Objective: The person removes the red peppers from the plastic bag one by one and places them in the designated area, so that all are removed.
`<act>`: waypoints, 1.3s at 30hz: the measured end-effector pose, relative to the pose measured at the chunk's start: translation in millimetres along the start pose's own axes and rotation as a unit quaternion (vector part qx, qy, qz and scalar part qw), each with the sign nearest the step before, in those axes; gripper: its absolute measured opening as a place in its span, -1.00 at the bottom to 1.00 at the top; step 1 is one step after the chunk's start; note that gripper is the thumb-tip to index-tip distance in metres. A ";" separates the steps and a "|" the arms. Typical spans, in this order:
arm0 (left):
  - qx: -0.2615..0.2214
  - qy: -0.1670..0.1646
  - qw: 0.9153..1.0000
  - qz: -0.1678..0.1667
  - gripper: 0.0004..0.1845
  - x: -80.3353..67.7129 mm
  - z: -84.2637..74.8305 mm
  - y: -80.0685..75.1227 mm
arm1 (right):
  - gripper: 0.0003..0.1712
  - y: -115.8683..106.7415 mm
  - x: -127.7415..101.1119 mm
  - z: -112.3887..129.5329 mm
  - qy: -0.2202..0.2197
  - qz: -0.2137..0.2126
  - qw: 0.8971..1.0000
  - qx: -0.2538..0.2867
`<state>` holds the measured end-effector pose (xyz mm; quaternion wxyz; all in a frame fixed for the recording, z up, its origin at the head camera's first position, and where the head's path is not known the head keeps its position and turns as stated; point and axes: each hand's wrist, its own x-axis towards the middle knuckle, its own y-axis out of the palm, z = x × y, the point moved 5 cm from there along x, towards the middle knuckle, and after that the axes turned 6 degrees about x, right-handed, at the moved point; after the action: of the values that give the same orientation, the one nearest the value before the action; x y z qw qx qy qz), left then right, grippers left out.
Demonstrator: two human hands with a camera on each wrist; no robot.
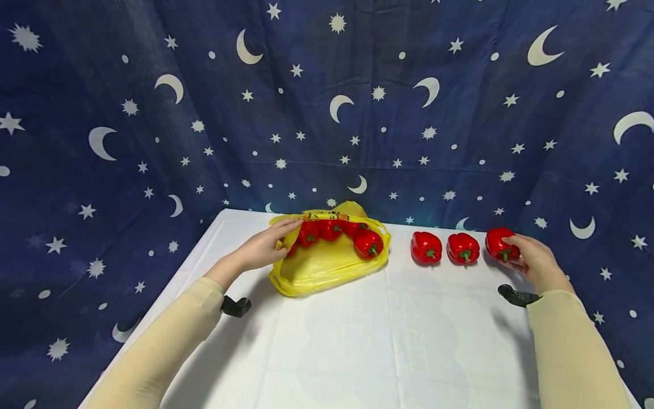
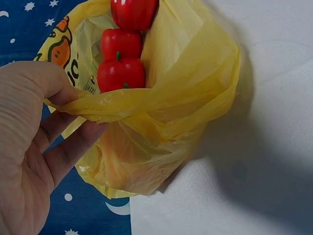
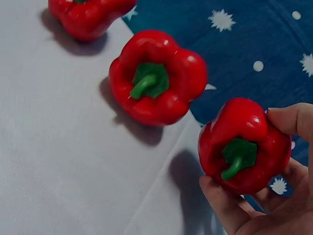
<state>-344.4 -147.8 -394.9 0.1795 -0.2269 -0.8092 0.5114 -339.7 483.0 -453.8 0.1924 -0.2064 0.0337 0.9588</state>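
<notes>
A yellow plastic bag (image 1: 327,264) lies on the white table (image 1: 388,341) with several red bell peppers (image 1: 369,243) inside it. My left hand (image 1: 265,247) pinches the bag's rim (image 2: 112,105) and holds its mouth open. Three more red peppers stand in a row to the right. My right hand (image 1: 533,261) grips the rightmost pepper (image 1: 499,243) (image 3: 244,147) at the table's far right edge. The middle pepper (image 1: 463,247) (image 3: 156,78) and the left one (image 1: 426,246) (image 3: 88,17) sit free on the cloth.
A dark blue backdrop (image 1: 327,113) with stars and moons hangs behind and around the table. Black wrist camera mounts (image 1: 235,307) (image 1: 517,296) show near both sleeves. The table's right edge runs just beside the held pepper.
</notes>
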 end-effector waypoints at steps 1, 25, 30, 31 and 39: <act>0.001 -0.001 1.000 0.000 -0.16 -0.2 -0.1 0.0 | -0.06 0.0 2.1 -1.6 0.001 -0.005 1.000 -0.006; -0.003 -0.005 1.000 -0.005 -0.17 -0.7 0.7 -1.0 | -0.01 3.8 19.3 -15.6 -0.012 -0.028 0.995 -0.099; -0.001 -0.005 1.000 -0.005 -0.17 0.4 0.7 -0.1 | -0.01 2.9 21.2 -17.1 -0.003 -0.030 0.994 -0.106; -0.001 -0.006 1.000 -0.005 -0.17 0.6 0.8 0.1 | -0.01 2.8 21.3 -17.2 0.000 -0.030 0.994 -0.106; 0.000 -0.008 1.000 -0.002 -0.16 2.6 1.0 1.1 | -0.03 3.6 20.7 -15.1 0.000 -0.022 0.993 -0.120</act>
<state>-346.9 -146.7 -396.2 0.1738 -0.2213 -0.8110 0.5129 -352.7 484.9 -476.1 0.1876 -0.2287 -0.0863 0.9513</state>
